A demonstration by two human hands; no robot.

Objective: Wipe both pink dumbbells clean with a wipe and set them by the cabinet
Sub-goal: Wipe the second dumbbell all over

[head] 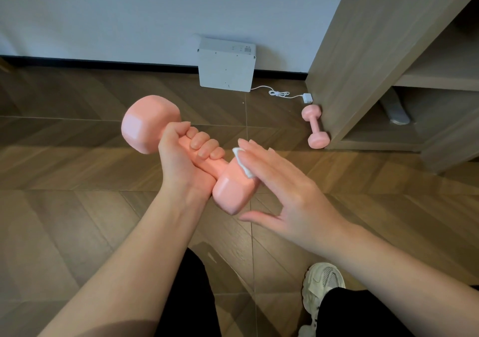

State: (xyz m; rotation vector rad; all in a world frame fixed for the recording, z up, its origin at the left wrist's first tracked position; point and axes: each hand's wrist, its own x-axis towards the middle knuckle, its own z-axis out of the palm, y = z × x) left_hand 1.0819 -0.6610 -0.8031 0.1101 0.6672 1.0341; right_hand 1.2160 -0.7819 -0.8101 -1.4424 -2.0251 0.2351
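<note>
Left hand (181,160) curled tight round the handle of a dumbbell (147,124), held tilted above the floor (77,207). Right hand (290,194) wide, fingers straight, pressing a white wipe (243,161) against the dumbbell's near head, thumb apart below. Second dumbbell (315,126) lies on the floor touching the cabinet (363,64); a grey object (394,111), kind unclear, sits in its lower compartment.
</note>
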